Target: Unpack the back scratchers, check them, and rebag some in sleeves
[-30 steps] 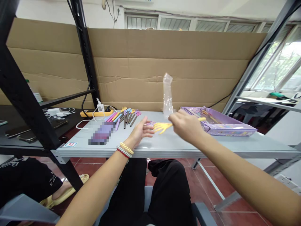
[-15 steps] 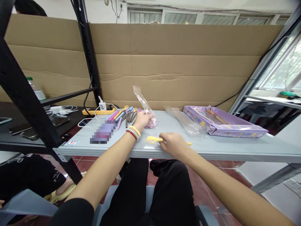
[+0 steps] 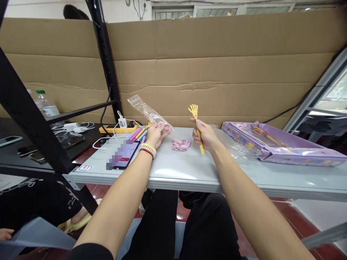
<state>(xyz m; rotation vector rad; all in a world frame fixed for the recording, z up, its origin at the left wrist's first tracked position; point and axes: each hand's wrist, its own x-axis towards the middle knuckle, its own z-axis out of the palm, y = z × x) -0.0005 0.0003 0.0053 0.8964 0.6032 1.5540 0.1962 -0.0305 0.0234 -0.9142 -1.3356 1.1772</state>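
My left hand is closed on a clear plastic bag, whose zip end sticks up to the left; something pink shows by the fingers. My right hand grips a small yellow back scratcher by its handle, its claw end pointing up. Between the hands, a small pile of pink printed packets lies on the grey table. Behind my left hand lies a row of coloured back scratchers, partly hidden by it.
A phone, partly blurred out, lies left on the table. Behind it are a yellow power strip and white cables. To the right are empty-looking clear wrappers and an open purple box. Another person sits at the left.
My right hand has lifted the yellow back scratcher from low over the table and turned it upright. My left hand has moved the clear bag left, away from the pink packets, which now show fully.
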